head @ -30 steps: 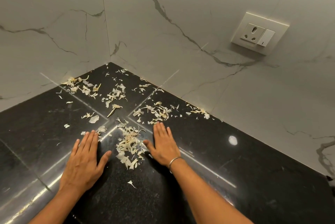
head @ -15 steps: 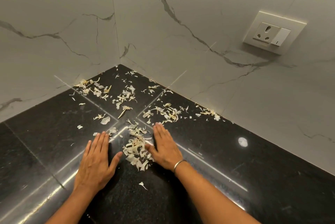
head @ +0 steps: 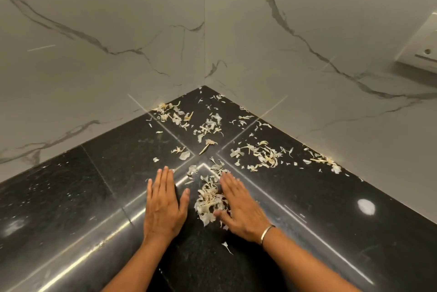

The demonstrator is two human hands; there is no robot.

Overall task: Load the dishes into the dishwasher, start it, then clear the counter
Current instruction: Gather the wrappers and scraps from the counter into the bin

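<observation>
Both of my hands have drawn closer together since a moment ago, and the heap of peelings [head: 209,199] between them has bunched up tighter; my view has also swung left, so the wall socket [head: 423,50] now sits cut off at the frame's 3 o'clock edge.

Marble walls [head: 118,31] close off the black counter [head: 71,209] on two sides and meet in a corner at 12 o'clock. Loose scraps [head: 208,126] lie scattered from that corner toward me, with a thicker patch [head: 262,154] at 2 o'clock from my hands and a small clump [head: 324,161] hard against the wall at 3 o'clock. Another cluster [head: 172,114] lies against the other wall at 11 o'clock. One stray flake [head: 227,246] lies near my wrists, at 6 o'clock from the heap. A bright light spot [head: 366,206] reflects on the counter, well apart at 3 o'clock.

My left hand [head: 164,206] lies flat, palm down, fingers straight and together, just beside the heap on its 9 o'clock side, not quite touching it. My right hand [head: 241,206] is also flat and spread, its thumb side pressed into the heap from 3 o'clock. A metal bangle [head: 266,235] circles that wrist. Neither hand grips anything; they stand apart with only the heap between them.
</observation>
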